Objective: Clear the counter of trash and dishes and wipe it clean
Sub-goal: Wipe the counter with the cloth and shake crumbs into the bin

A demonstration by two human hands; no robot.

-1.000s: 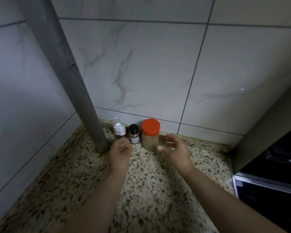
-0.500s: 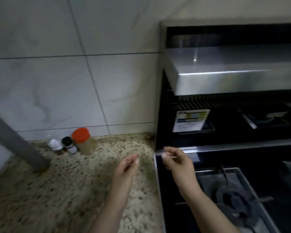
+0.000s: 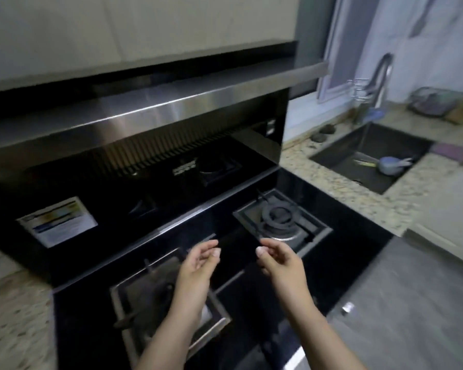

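We hold both hands out over the black glass stove (image 3: 318, 265), palms turned toward each other and apart, with nothing in either one. Our left hand (image 3: 198, 265) has its fingers loosely curled, thumb near the fingertips, and it hangs above the near burner (image 3: 150, 297). Our right hand (image 3: 281, 263) is likewise relaxed, fingers gently bent, empty, just this side of the far burner (image 3: 278, 220). Beyond both hands rises the dark back panel of the range hood (image 3: 150, 113), and a white label (image 3: 60, 221) sticks to it up and to the left of our left hand. The speckled stone table (image 3: 340, 182) runs on past the stove, well to the right of and beyond our right hand, and another stretch of it (image 3: 14, 324) lies to the left of our left hand. Set into the right-hand stretch is the dark sink (image 3: 412, 140), with a curved faucet (image 3: 377, 81) standing behind it. Inside the sink lies a blue-grey dish (image 3: 389, 165) with something long and yellowish (image 3: 365, 164) beside it; motion blur keeps us from telling more. Past the sink, on the far right, a blurred dark rack (image 3: 436, 104) sits on the table.
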